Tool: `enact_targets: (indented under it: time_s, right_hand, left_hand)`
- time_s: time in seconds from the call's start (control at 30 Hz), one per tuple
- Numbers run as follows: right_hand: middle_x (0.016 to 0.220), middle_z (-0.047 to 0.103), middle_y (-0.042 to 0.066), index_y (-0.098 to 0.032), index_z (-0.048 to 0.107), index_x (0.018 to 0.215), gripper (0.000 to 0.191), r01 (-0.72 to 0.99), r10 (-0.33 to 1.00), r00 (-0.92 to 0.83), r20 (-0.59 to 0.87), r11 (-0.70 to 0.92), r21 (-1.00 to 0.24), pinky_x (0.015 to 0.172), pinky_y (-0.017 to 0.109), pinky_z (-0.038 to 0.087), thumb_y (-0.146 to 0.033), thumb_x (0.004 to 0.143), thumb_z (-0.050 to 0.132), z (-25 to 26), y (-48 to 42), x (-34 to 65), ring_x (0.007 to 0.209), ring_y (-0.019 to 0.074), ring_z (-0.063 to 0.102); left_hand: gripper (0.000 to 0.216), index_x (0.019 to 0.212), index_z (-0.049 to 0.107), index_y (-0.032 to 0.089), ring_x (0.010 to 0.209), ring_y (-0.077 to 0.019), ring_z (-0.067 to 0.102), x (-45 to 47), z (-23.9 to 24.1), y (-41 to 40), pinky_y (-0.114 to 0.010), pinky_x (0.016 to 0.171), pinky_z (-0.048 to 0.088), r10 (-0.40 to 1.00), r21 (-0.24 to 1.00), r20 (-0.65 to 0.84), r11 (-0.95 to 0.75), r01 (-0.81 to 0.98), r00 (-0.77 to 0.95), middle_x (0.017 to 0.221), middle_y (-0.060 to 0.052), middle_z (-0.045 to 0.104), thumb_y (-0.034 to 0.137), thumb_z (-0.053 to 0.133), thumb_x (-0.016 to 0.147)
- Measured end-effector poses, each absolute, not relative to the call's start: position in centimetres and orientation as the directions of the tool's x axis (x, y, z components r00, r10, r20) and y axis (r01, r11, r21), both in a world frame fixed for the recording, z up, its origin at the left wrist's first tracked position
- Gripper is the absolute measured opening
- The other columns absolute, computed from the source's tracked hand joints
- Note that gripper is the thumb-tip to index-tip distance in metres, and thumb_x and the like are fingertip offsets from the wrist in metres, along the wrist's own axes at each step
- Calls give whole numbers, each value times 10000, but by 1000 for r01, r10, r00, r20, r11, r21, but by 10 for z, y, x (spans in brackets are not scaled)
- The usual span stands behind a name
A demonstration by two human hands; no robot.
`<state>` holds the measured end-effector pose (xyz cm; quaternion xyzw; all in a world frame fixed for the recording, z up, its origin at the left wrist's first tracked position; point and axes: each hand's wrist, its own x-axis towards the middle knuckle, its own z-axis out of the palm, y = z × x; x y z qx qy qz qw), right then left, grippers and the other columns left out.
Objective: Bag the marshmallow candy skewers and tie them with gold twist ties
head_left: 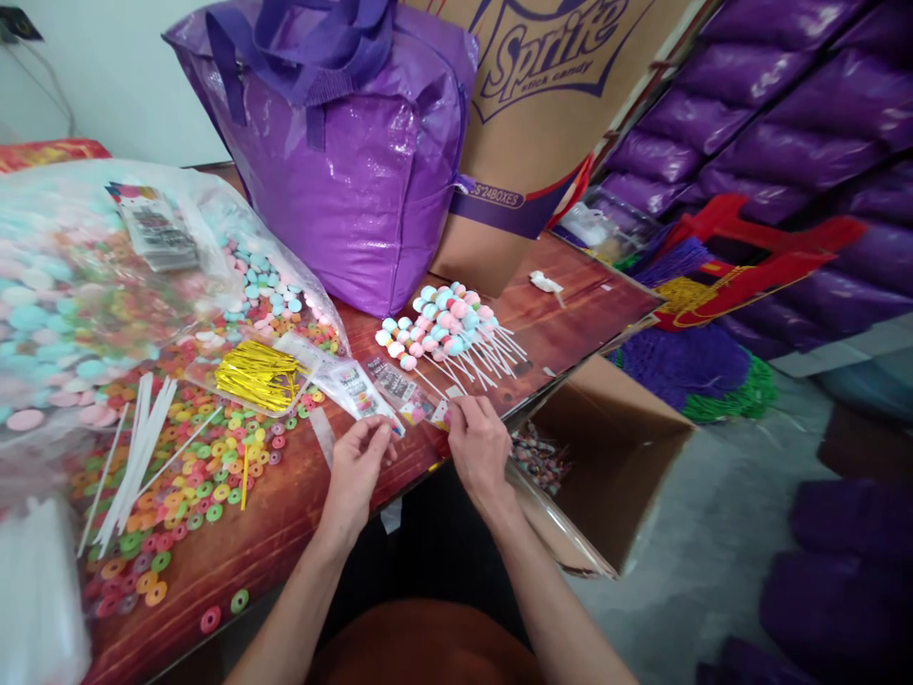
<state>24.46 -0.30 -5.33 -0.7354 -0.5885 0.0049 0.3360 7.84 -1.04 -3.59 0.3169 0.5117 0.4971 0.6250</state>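
Observation:
My left hand [357, 466] is at the table's front edge, thumb and fingers pinched at the lower end of a small printed plastic bag [357, 390]. A second clear printed bag [396, 385] lies between my hands. My right hand [479, 442] is closed, its fingertips together beside a small pink and yellow piece [440, 415]; what it grips is mostly hidden. Just beyond my right hand is a pile of candy sticks [456, 323], pastel pink, blue and white pieces on white sticks. Left of the bags, a clear tray [258, 376] holds gold twist ties.
Ring candies [214, 466] and white sticks [139, 457] spread over the left of the table. A large clear bag of pastel candies [43, 323] lies behind them. A purple bag [342, 181] and Sprite carton [542, 124] stand at the back. An open box [620, 457] sits lower right.

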Motion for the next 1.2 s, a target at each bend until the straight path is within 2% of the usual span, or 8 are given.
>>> enact_targets:
  time_s: [0.17, 0.27, 0.43, 0.53, 0.67, 0.8, 1.0, 1.2]
  right_hand:
    - [798, 731, 43, -188, 695, 894, 190, 511, 885, 403, 234, -6, -859, 693, 281, 490, -317, 909, 558, -44, -11, 243, 709, 183, 658]
    - [827, 739, 48, -176, 688, 926, 192, 212, 899, 431, 75, -21, -977, 679, 291, 525, -343, 873, 609, -39, -19, 235, 732, 192, 675]
    - [841, 734, 42, -177, 704, 926, 175, 109, 939, 341, 41, 4, -994, 712, 292, 531, -326, 863, 639, -28, -30, 227, 749, 180, 665]
    - [855, 735, 37, -179, 717, 928, 172, 83, 947, 320, 43, 17, -996, 707, 281, 522, -323, 854, 658, -23, -32, 227, 742, 167, 651]
    - [778, 703, 17, -174, 719, 931, 210, -84, 960, 276, -55, -33, -996, 629, 257, 491, -360, 846, 672, -21, -31, 222, 653, 138, 595]
    - [685, 620, -27, -179, 711, 883, 201, -238, 979, 171, -108, -66, -969, 579, 237, 426, -360, 796, 727, -19, -29, 204, 590, 109, 493]
    - [611, 455, -48, -176, 567, 655, 303, -222, 969, 237, -77, -23, -975, 569, 242, 329, -379, 850, 679, -22, -30, 185, 592, 103, 361]
    - [622, 451, -27, -177, 528, 616, 413, -7, 976, 215, -32, -31, -999, 588, 255, 344, -454, 919, 576, -24, -31, 186, 610, 118, 378]
  left_hand:
    - [518, 919, 740, 114, 669, -133, 650, 84, -21, -16, -226, 621, 467, 870, 793, -457, 493, -359, 185, 849, -102, 742, 537, 838, 635]
    - [552, 878, 749, 97, 723, -178, 698, 94, -13, -21, -233, 633, 481, 787, 683, -513, 616, -392, 343, 837, -132, 748, 572, 842, 614]
    - [378, 851, 749, 148, 770, -145, 698, 107, -15, -19, -223, 689, 521, 837, 567, -516, 493, -660, 181, 883, -75, 765, 385, 907, 602]
    - [358, 822, 752, 146, 761, -152, 698, 105, -17, -15, -252, 708, 549, 834, 546, -540, 448, -707, 112, 847, -62, 765, 287, 934, 548]
    - [367, 760, 758, 123, 645, -125, 661, 98, -15, -14, -243, 654, 546, 844, 608, -535, 415, -677, 37, 705, -38, 734, 275, 950, 487]
    - [314, 728, 752, 142, 672, -125, 674, 96, -16, -15, -251, 704, 553, 882, 703, -448, 245, -667, -148, 738, -27, 747, 290, 932, 518]
    - [309, 899, 756, 157, 838, -176, 703, 94, -18, -19, -312, 829, 553, 924, 811, -275, 74, -581, -267, 931, -59, 767, 327, 865, 666]
    - [257, 707, 715, 161, 698, -121, 670, 81, -13, -20, -236, 693, 540, 880, 732, -377, 92, -675, -289, 756, -5, 733, 322, 893, 611]
